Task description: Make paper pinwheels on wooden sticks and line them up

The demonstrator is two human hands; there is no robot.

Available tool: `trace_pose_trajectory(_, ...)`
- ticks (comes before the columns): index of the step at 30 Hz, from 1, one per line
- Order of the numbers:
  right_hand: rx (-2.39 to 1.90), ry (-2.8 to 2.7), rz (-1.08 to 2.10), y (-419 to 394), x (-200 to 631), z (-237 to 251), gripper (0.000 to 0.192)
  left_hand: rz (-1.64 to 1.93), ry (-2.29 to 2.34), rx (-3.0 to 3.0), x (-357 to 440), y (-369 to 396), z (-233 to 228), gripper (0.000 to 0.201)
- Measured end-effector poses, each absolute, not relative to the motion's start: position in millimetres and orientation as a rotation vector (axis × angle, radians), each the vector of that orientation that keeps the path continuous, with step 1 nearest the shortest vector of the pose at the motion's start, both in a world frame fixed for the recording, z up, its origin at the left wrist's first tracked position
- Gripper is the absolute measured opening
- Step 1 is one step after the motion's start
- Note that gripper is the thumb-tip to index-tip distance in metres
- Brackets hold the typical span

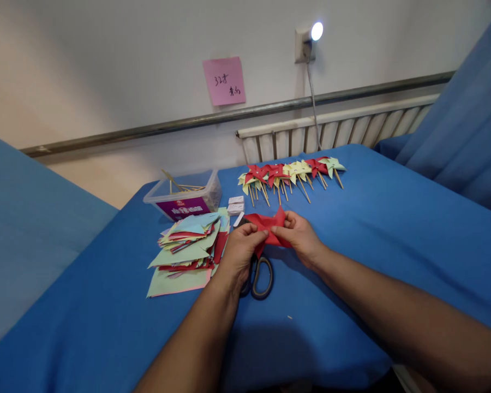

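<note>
Between my two hands is a piece of red paper (pixel 269 222), its corners bent in toward the middle like a pinwheel. My left hand (pixel 244 244) is closed on its left side, thumb on top. The right side is pinched by my right hand (pixel 300 236), with the thumb pressed near the centre. Black-handled scissors (pixel 263 278) lie on the blue cloth below, partly covered by my left hand. To the left is a stack of cut coloured paper (pixel 186 248). Small white boxes (pixel 236 206) sit just beyond my left hand.
Several finished paper pinwheels (pixel 292 173) on wooden sticks lie in a row at the back. A clear plastic tub (pixel 184 194) holding sticks stands at the back left. A cable (pixel 313 103) hangs from a wall socket behind the blue-covered table (pixel 376 251).
</note>
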State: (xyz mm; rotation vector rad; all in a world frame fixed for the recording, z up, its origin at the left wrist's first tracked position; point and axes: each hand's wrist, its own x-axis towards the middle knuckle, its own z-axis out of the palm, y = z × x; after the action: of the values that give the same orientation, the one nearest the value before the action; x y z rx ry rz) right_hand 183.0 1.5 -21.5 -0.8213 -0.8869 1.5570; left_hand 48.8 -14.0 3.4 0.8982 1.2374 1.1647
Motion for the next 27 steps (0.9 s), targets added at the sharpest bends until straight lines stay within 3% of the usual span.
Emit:
trace_pose_trajectory(12,-0.793,-0.928,1.558,4.3,186.8,-24.7,0.035,1.157,1.239,0.930,44.9,-10.1,2.2,0.020)
trace_pose_trajectory(21,-1.058,-1.098,1.282,28.5,194.6,-46.4,0.029,1.718,1.121,0.656,16.0,0.5,29.9,0.023)
trace_pose_trajectory(27,-1.140,-1.494,1.005,27.0,184.3,-59.1,0.015,1.806,1.100,0.614,14.8,2.5,29.0,0.024)
